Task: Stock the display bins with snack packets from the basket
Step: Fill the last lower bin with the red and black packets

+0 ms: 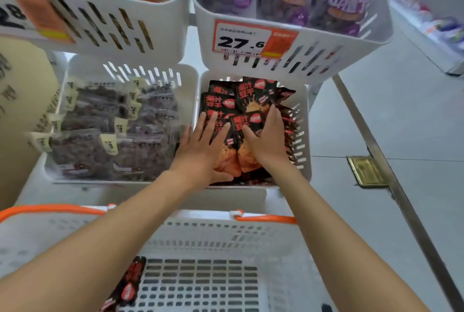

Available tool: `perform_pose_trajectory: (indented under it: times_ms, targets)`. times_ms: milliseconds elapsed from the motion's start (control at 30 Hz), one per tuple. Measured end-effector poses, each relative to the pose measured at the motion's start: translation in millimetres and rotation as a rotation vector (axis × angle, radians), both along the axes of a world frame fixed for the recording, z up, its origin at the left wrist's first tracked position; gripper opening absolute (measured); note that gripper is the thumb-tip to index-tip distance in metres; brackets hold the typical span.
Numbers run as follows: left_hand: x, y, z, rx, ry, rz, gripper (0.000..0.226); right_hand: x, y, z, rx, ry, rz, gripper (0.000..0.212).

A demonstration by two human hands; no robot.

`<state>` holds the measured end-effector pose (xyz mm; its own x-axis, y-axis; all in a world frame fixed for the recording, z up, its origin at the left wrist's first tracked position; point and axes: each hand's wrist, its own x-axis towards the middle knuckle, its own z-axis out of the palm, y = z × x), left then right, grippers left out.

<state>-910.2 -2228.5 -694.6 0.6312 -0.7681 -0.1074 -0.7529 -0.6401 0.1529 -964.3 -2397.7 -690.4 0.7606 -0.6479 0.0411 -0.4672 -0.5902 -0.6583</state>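
– What could have gone wrong?
– We pressed our left hand (200, 151) and right hand (268, 140) flat, fingers straight, holding nothing, on black-and-red snack packets (253, 95) piled in the low white plastic bin (307, 151). The high pile could slide out when we let go.
– And our white plastic basket with orange handles (200, 236)?
– One last black-and-red packet (128, 284) lay there.

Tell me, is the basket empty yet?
Almost: one black packet lies in the basket, bare slots elsewhere; its near edge is out of view.
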Motion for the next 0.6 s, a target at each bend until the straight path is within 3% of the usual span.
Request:
perform_pose_trajectory:
  times_ms: [167,300,400,600]
  targets:
    - [1,5,-9,-0.042,-0.048,-0.020,0.119,-26,2,-16,-0.133,-0.012,0.225,0.098]
    - [-2,5,-9,-0.077,-0.069,-0.014,0.118,-23,5,-10,-0.001,0.003,0.051,0.087]
    - [-3,6,-10,-0.061,-0.063,-0.020,0.118,-26,7,-9,0.110,0.038,0.112,0.088]
    - [-3,8,-9,-0.069,-0.077,-0.019,0.118,-37,8,-10,0.063,0.035,0.108,0.091]
